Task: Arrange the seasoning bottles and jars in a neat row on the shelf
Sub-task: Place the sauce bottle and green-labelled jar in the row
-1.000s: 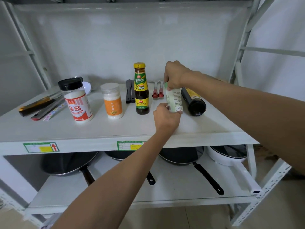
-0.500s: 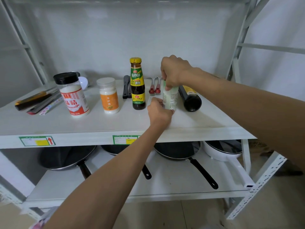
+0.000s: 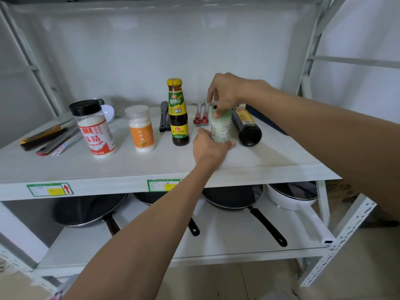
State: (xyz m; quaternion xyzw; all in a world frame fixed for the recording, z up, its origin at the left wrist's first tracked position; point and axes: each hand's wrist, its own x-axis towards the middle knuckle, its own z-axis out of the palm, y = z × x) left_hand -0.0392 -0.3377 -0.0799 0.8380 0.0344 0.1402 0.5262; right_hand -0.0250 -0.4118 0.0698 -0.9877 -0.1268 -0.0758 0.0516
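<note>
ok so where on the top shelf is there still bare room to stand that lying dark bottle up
Best patch: the bare shelf front right, bordered by the lying dark bottle and the front edge. The front strip before the jars is also clear. It is crowded between the oyster sauce bottle and dark bottle, where both hands hold the green-capped jar.

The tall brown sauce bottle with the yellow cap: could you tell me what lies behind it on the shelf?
Just left behind the sauce bottle, dark utensil handles lie flat; to its right, two red-tipped handles. Whatever sits directly behind the bottle is covered by it.
</note>
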